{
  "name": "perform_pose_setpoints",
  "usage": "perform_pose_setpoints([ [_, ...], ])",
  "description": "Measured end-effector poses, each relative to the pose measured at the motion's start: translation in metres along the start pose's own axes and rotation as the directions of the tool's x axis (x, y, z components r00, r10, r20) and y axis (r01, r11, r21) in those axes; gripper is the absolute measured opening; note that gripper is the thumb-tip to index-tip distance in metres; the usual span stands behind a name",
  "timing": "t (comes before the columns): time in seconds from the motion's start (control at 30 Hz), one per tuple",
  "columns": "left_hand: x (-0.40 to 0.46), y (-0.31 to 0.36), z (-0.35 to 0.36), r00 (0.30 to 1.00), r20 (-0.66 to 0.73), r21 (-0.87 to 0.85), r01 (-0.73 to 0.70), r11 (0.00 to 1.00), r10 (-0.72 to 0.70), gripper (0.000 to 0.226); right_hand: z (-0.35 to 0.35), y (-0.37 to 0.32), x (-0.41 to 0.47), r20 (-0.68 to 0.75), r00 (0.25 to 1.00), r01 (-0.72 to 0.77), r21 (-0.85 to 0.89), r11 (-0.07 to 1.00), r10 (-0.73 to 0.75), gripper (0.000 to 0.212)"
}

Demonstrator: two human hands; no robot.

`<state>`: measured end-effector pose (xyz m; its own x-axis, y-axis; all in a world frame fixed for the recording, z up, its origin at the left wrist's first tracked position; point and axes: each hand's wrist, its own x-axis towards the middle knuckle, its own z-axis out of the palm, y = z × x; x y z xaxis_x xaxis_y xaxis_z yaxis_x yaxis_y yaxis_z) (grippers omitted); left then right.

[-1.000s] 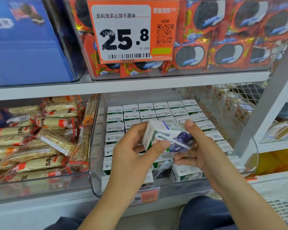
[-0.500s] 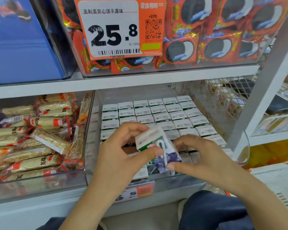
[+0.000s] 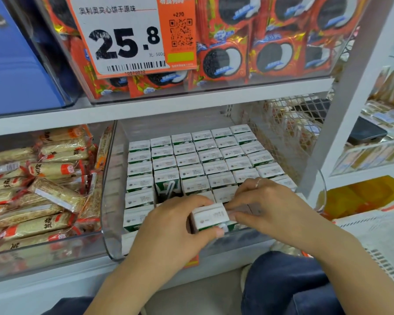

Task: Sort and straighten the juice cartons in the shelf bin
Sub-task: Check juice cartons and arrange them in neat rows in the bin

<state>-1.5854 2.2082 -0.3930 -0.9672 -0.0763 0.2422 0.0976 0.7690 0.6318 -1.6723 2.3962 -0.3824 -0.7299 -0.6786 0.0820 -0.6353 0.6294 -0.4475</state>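
1. Head camera view, looking down into a clear plastic shelf bin (image 3: 109,201) on the lower shelf, with both hands of a person at its front edge.
2. The left hand (image 3: 168,228) grips a small white and green juice carton (image 3: 210,215), with curled fingers over its top left side and the thumb pressed on its front lower edge.
3. The right hand (image 3: 266,205) pinches the same carton from the right, its fingertips touching the carton's right end; a ring shows on one finger.
4. The held carton sits upright in the front row of the bin, level with the cartons around it, between the two hands.
5. The bin holds many more cartons (image 3: 205,155) standing upright in tidy rows, white tops facing up, filling it from the back wall to the hands.
6. A gap shows in the second column from the left, where one carton's green side with a straw (image 3: 168,187) is exposed.
7. To the left, a second clear bin (image 3: 43,253) holds loosely piled wrapped snack bars (image 3: 43,189).
8. On the shelf above, a clear bin holds orange packs of sandwich cookies (image 3: 223,60), with a price tag (image 3: 127,35) reading 25.8 hung on its front.
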Motion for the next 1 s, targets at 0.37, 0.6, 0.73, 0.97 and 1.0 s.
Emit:
perform_pose_setpoints([
  [0.37, 0.009, -0.014, -0.006, 0.997, 0.038, 0.107, -0.069, 0.992, 0.065, 0.016, 0.001, -0.006, 0.009, -0.087, 0.996, 0.003, -0.059, 0.998, -0.008, 0.018],
  [0.6, 0.009, -0.021, -0.007, 0.999, -0.042, 0.283, 0.034, 0.959, -0.024, 0.038, 0.004, -0.025, 0.049, 0.084, 0.994, 0.076, -0.078, 0.994, -0.069, 0.028],
  [0.73, 0.007, -0.020, -0.006, 0.999, -0.048, 0.330, 0.020, 0.944, -0.004, 0.029, 0.005, -0.031, 0.065, 0.182, 0.982, 0.076, -0.118, 0.990, -0.054, 0.029],
  [0.97, 0.005, -0.025, -0.008, 1.000, -0.009, 0.333, -0.005, 0.943, 0.009, 0.046, 0.013, -0.036, 0.071, 0.229, 0.970, 0.130, -0.217, 0.967, -0.079, 0.034],
  [1.0, 0.005, -0.025, -0.009, 1.000, -0.003, 0.334, -0.003, 0.942, 0.005, 0.051, 0.012, -0.036, 0.070, 0.231, 0.969, 0.134, -0.182, 0.974, -0.090, 0.032],
])
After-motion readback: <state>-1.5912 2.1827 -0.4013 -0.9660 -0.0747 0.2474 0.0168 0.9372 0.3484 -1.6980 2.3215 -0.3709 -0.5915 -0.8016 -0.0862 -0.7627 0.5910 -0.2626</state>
